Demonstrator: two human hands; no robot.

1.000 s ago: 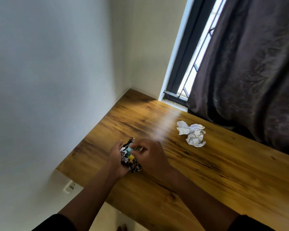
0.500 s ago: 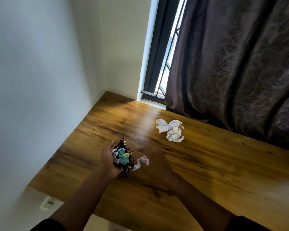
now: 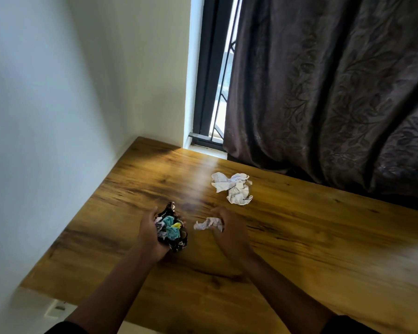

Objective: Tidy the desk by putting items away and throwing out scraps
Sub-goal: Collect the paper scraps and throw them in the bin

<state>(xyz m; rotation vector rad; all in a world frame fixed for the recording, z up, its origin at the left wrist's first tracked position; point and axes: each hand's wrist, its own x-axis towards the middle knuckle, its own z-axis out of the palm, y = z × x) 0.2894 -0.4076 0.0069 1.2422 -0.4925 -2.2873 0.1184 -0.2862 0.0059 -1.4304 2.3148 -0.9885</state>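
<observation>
My left hand (image 3: 149,233) cups a crumpled bundle of dark and teal wrappers (image 3: 172,231) just above the wooden desk (image 3: 299,249). My right hand (image 3: 229,233) is a little to the right of it, fingers pinched on a small crumpled white scrap (image 3: 207,223). Farther back on the desk, near the curtain, lies a larger wad of crumpled white paper (image 3: 234,190), untouched by either hand.
A white wall (image 3: 46,141) borders the desk on the left. A dark patterned curtain (image 3: 336,92) hangs along the back edge beside a barred window (image 3: 217,92). A wall socket (image 3: 54,309) sits below the desk's near left corner.
My hands have parted: the right one has drawn away to the right with the small white scrap, while the left keeps the wrapper bundle. The view has swung right.
</observation>
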